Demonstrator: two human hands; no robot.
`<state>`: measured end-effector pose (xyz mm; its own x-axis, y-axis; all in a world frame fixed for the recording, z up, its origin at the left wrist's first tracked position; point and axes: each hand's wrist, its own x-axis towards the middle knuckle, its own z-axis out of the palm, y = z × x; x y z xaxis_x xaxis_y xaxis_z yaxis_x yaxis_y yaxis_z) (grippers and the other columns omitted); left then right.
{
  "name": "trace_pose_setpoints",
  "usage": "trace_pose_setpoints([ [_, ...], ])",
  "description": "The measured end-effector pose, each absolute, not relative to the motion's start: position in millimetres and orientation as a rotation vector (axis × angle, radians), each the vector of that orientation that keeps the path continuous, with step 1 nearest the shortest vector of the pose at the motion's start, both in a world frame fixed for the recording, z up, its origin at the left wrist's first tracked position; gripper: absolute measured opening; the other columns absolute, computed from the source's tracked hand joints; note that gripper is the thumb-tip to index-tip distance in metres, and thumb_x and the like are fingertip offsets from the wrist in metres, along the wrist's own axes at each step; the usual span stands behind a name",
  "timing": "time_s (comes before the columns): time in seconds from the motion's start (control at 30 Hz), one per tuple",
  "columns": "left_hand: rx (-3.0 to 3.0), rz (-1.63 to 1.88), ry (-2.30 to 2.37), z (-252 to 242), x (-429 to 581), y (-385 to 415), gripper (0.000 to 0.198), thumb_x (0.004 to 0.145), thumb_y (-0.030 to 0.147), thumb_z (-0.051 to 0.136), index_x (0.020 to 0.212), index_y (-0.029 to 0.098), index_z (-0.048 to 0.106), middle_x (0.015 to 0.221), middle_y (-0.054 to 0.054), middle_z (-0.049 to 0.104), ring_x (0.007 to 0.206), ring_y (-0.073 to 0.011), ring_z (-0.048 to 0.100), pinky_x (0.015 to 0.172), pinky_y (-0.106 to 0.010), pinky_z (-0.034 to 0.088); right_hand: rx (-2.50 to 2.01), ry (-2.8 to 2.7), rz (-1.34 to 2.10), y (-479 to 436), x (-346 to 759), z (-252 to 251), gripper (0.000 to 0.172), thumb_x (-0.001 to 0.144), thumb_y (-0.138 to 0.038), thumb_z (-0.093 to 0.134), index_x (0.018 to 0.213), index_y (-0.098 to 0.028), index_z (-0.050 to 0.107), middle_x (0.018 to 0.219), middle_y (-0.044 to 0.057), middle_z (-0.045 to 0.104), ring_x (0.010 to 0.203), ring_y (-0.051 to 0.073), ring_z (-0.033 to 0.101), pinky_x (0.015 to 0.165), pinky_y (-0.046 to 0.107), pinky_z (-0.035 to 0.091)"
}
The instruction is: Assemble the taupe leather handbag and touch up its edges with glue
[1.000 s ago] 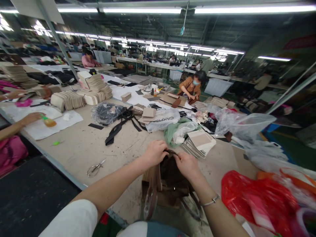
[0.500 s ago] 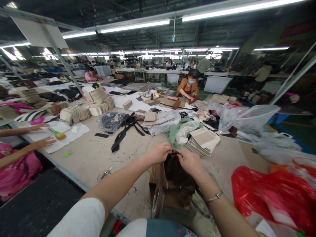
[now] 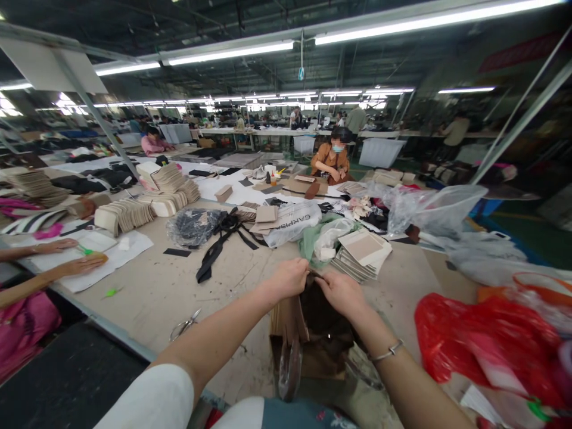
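A brown handbag (image 3: 286,345) stands at the near edge of the table, its dark brown lining (image 3: 326,319) showing and one handle (image 3: 289,372) wrapped in clear plastic. My left hand (image 3: 290,279) is closed, pinching the upper edge of the bag at its far side. Close beside it, my right hand (image 3: 342,292) pinches the same edge, thumb and fingers pressed together. The exact bit of material between the fingertips is mostly hidden. Scissors (image 3: 185,325) lie on the table beyond my left forearm.
Stacked beige panels (image 3: 361,253), a green plastic bag (image 3: 308,241) and black straps (image 3: 214,250) lie ahead. A red plastic bag (image 3: 487,333) bulges at my right. A co-worker's hands (image 3: 83,262) hold a glue bottle at left; another person (image 3: 331,158) sits across the table.
The view has turned slightly right. Both hands keep their pinch on the bag's edge, close together. The co-worker's hand at left has closed around the glue bottle.
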<state>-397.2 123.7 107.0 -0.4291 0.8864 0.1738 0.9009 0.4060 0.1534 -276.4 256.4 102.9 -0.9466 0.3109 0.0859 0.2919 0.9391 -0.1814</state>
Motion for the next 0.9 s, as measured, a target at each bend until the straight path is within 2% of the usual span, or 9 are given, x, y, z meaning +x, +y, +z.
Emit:
trace_pose_setpoints([
  [0.07,-1.623,-0.361,-2.587,105.1,-398.2,124.9,0.016,0.089,0.022,0.042,0.091,0.015,0.057,0.088,-0.01,0.066,0.084,-0.0219,0.064,0.07,-0.031,0.047,-0.429,-2.969,0.303,258.4,-276.0,103.7,0.038,0.093,-0.047,0.043,0.086,-0.022,0.07,0.088,0.006,0.071,0.083,0.022,0.066,0.068,0.03,0.044],
  [0.17,-1.61,-0.377,-2.595,102.9,-401.0,124.9,0.017,0.089,0.021,0.041,0.09,0.015,0.057,0.088,-0.01,0.066,0.084,-0.0221,0.064,0.071,-0.031,0.047,-0.369,-2.934,0.421,261.4,-278.9,105.4,0.037,0.087,-0.054,0.051,0.105,-0.027,0.068,0.098,0.004,0.072,0.09,0.022,0.066,0.075,0.03,0.047],
  [0.3,-1.573,-0.391,-2.618,101.3,-405.3,123.1,0.018,0.089,0.021,0.041,0.09,0.015,0.057,0.088,-0.01,0.065,0.082,-0.0224,0.063,0.071,-0.032,0.048,-0.296,-2.922,0.501,263.8,-291.2,108.2,0.037,0.087,-0.047,0.054,0.117,-0.027,0.064,0.11,0.004,0.069,0.099,0.022,0.064,0.084,0.03,0.047],
  [0.6,-1.576,-0.466,-2.63,100.3,-411.4,119.2,0.015,0.088,0.02,0.042,0.088,0.016,0.056,0.086,-0.01,0.065,0.081,-0.0229,0.063,0.07,-0.032,0.047,-0.116,-3.07,0.362,266.9,-315.4,120.1,0.032,0.094,-0.042,0.043,0.109,-0.028,0.069,0.103,0.003,0.072,0.093,0.02,0.066,0.076,0.027,0.045],
  [0.8,-1.568,-0.472,-2.636,101.1,-408.9,121.9,0.015,0.089,0.021,0.042,0.09,0.016,0.056,0.087,-0.01,0.065,0.082,-0.0224,0.063,0.067,-0.031,0.045,-0.107,-3.119,0.157,269.6,-322.5,122.1,0.032,0.093,-0.041,0.046,0.087,-0.023,0.071,0.089,0.006,0.073,0.083,0.02,0.066,0.068,0.027,0.041],
  [0.9,-1.558,-0.486,-2.664,100.9,-409.1,121.8,0.015,0.088,0.02,0.042,0.09,0.017,0.056,0.087,-0.009,0.065,0.082,-0.022,0.062,0.067,-0.031,0.045,-0.099,-3.093,0.085,266.4,-323.0,116.9,0.031,0.093,-0.038,0.046,0.084,-0.02,0.07,0.087,0.008,0.072,0.081,0.02,0.065,0.066,0.026,0.039],
])
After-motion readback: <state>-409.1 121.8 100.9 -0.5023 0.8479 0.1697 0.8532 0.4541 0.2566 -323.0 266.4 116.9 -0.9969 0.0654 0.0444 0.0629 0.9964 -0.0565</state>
